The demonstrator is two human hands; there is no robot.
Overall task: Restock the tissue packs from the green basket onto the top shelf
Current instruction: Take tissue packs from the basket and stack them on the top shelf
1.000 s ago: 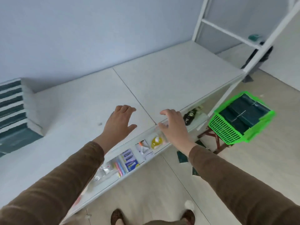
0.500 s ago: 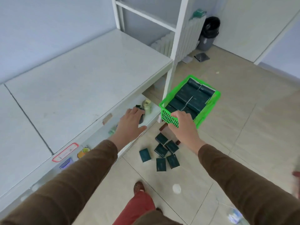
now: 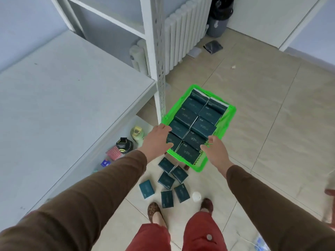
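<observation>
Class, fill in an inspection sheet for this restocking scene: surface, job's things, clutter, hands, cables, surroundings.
Surface: top shelf, pale grey, no packs in the visible part.
Job's things: green basket filled with dark tissue packs.
Clutter: six loose packs on the floor tiles; bottles and small goods on the lower shelf.
Hands: left hand and right hand open, reaching over the basket's near end.
Cables: thin white one, bottom right corner.
Surroundings: radiator, bin.
</observation>
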